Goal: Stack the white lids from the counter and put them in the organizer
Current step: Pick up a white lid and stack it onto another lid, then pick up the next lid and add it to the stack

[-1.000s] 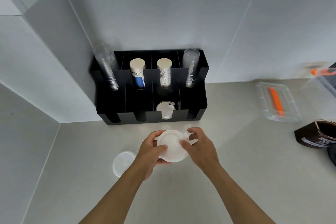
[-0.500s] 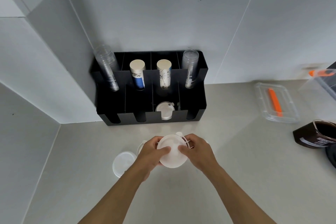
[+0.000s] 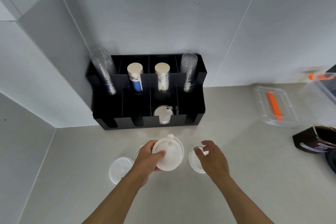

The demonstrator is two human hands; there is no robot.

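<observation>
Left hand (image 3: 147, 158) pinches a white lid (image 3: 168, 153), tab toward the organizer (image 3: 148, 92).
Right hand (image 3: 211, 158), fingers spread, half-hides another lid (image 3: 193, 160).

Both forearms enter from the bottom edge bare, with no sleeve, watch, bracelet or glove showing anywhere along them, and the left hand (image 3: 148, 158) and right hand (image 3: 211, 160) are likewise uncovered, with no ring visible on the fingers that show.
</observation>
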